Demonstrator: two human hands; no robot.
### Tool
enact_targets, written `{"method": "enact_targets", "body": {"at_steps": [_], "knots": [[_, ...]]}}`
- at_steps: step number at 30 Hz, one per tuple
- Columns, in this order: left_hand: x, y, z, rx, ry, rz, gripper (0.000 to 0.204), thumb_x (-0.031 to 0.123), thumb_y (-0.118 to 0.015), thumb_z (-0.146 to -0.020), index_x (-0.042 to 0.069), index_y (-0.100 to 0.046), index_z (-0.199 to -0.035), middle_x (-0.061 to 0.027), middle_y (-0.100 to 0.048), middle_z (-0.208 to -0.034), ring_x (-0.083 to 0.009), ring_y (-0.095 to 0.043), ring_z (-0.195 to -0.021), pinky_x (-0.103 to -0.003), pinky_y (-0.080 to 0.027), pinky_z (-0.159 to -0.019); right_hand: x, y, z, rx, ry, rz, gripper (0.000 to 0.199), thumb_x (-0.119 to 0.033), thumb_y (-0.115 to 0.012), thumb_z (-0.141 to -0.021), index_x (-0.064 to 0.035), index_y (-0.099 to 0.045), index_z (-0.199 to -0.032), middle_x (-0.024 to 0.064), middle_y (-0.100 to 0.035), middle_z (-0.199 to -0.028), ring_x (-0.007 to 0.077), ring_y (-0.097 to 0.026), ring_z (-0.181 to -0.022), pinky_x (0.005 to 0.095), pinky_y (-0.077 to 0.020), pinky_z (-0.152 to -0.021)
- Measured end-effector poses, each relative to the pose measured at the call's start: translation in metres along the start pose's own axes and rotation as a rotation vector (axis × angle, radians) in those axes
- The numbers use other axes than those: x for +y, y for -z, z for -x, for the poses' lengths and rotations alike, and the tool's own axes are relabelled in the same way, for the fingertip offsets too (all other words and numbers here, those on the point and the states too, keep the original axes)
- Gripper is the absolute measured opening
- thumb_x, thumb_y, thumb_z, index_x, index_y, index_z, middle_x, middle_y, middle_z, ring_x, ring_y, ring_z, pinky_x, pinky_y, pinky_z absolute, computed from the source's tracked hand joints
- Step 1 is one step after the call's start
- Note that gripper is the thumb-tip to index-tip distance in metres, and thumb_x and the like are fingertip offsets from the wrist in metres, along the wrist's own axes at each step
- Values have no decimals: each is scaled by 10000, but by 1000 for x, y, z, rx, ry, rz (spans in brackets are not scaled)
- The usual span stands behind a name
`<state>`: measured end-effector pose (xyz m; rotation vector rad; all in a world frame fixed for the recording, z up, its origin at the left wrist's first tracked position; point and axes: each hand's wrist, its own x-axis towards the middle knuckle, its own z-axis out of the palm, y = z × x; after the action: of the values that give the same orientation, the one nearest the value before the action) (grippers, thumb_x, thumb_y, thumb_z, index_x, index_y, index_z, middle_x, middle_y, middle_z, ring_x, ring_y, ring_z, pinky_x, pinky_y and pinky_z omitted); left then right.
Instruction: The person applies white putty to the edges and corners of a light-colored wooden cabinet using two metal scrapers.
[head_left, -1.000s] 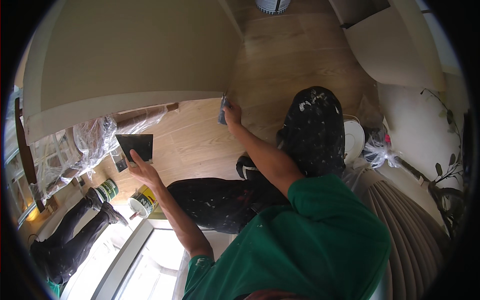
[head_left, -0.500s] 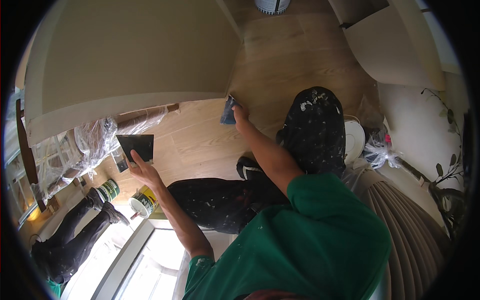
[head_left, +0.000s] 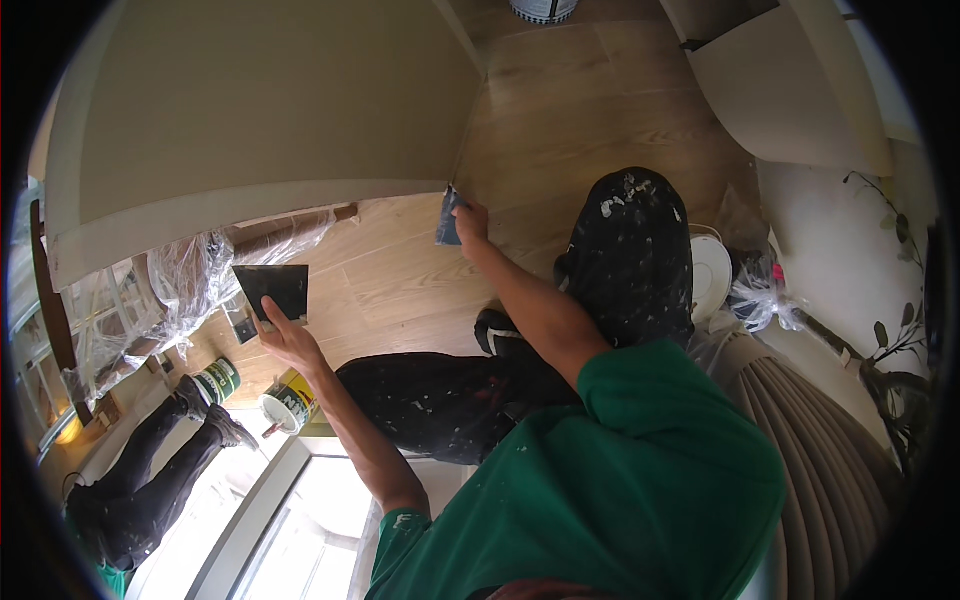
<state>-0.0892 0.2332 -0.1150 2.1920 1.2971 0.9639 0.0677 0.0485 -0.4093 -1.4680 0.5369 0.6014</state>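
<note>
My right hand point(head_left: 472, 222) grips a small putty knife point(head_left: 448, 218), its blade against the lower edge of the pale wall point(head_left: 270, 110) near the corner. My left hand point(head_left: 283, 338) holds a wide dark rectangular plate point(head_left: 272, 290) flat, a little left and below, above the wood floor point(head_left: 600, 100). My green sleeves and paint-spattered black trousers point(head_left: 630, 250) fill the lower middle; one knee is raised under my right forearm.
Two open paint tins point(head_left: 285, 402) stand on the floor at lower left. Another person's dark legs point(head_left: 150, 470) stretch there. Plastic-wrapped furniture point(head_left: 170, 290) lies along the left. A white plate and plastic bag point(head_left: 740, 285) sit right, by a curtain and a plant.
My right hand with the putty knife has slid slightly down along the wall's lower edge. The left hand and dark plate have stayed put.
</note>
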Motion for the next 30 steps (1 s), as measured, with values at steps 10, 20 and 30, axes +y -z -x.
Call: {"method": "enact_targets", "body": {"at_steps": [10,20,30], "knots": [[2,0,-1,39,-55,42,646,455,-583,-1003,-150,-575,-1230,-174,-643,-854,-216,-497,-732,-393,-449,-703,-24,-19,44,11,303,-16,334,-85,-590,-826,-17,-711,-1130,155,-683,-984,250,-655,-883,355,-502,-801],[-6,1,3,89,-65,30,654,480,-594,-989,-173,-604,-1027,-120,-560,-689,-198,-440,-626,-408,-398,-582,-31,-2,74,92,387,16,398,1,-472,-864,3,-558,-1253,188,-586,-1181,316,-567,-1118,386,-437,-985],[-16,3,5,-18,101,32,620,414,-571,-1014,-164,-526,-1232,-241,-503,-1106,-308,-485,-1024,-392,-367,-886,-22,-17,97,12,545,231,386,43,-483,-867,4,-499,-1251,207,-514,-1116,373,-518,-1068,449,-426,-941]]}}
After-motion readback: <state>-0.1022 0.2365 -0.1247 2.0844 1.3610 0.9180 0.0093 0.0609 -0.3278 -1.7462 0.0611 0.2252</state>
